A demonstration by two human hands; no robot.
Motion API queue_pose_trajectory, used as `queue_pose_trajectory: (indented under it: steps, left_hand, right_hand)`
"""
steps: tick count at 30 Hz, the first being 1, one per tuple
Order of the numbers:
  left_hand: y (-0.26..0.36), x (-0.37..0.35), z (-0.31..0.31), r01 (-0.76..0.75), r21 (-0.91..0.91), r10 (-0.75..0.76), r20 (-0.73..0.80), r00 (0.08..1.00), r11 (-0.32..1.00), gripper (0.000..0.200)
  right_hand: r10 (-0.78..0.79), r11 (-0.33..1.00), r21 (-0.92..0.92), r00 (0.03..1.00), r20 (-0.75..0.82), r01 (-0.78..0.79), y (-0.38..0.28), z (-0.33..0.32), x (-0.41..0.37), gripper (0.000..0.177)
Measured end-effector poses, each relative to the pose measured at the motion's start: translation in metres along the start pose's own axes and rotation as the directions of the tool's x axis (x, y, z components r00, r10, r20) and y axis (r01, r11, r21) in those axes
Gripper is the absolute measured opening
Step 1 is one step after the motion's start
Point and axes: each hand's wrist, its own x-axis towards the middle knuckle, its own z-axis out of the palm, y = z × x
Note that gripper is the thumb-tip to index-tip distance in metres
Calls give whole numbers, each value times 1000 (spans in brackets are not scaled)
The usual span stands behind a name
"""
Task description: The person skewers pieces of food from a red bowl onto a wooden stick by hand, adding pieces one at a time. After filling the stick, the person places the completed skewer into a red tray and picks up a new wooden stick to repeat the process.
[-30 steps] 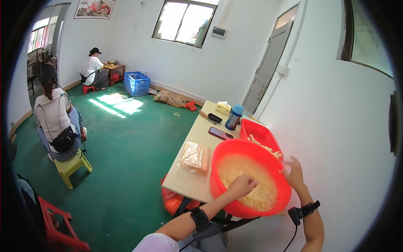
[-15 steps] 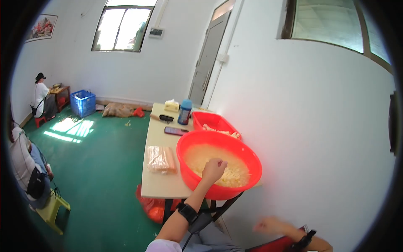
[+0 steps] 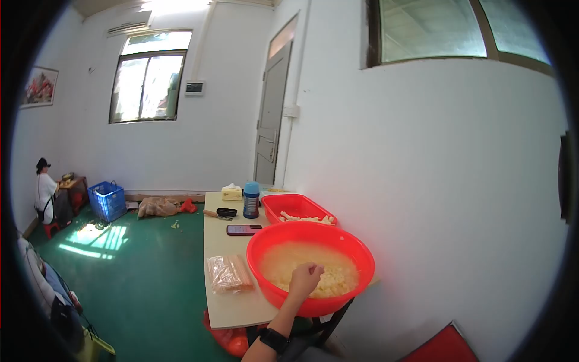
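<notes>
A large red basin stands on the table, holding cloudy yellowish water and many small pale pieces. Over the basin is my left hand, its fingers curled together; whatever they hold, if anything, is too small to make out. A black band circles that wrist. My right hand is out of the picture. Just behind the basin, a red tray contains pale strips. To the left of the basin lies a clear plastic packet with pale orange contents.
On the table are a phone, a blue bottle, a tissue box and a wooden-handled tool. A person sits far left near a blue crate; another person is nearer. A red chair is lower right.
The view has tilted upward, so the table sits lower in the picture. My right hand, blurred at lower right before, has left view. My left hand stays closed over the basin.
</notes>
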Motion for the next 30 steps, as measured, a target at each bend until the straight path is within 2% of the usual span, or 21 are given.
queue_pose_trajectory:
  steps: [8, 11, 15, 20, 26, 29, 30]
  left_hand:
    - [5, -3, -1, 10, -24, -10, -3, 1000, 1000, 25]
    - [10, -6, -1, 13, -32, -13, -5, 1000, 999, 26]
    - [11, -4, -2, 0, -19, 0, -17, 1000, 1000, 26]
    - [6, -4, 1, 10, -43, -11, -21, 1000, 999, 27]
    - [9, -4, 0, 19, -56, -21, -23, 1000, 998, 27]
    - [5, -1, -1, 15, -43, -16, -6, 1000, 999, 27]
    - [5, -2, -1, 10, -42, -10, -4, 1000, 999, 27]
  right_hand:
    - [-69, 994, -84, 995, -68, 63, 14, 24, 10, 60]
    - [89, 972, 203, 984, 152, -120, 15, 33, 20, 54]
    - [-16, 999, 45, 997, 69, 13, 14, 33, 9, 51]
    - [-78, 997, -17, 997, 28, 78, 15, 26, -8, 48]
    - [-117, 976, -203, 971, -207, 74, -6, 41, 3, 44]
    - [-230, 941, -280, 966, -114, 191, 19, 57, 21, 49]
    - [-224, 956, -225, 963, -149, 187, 29, 62, 18, 44]
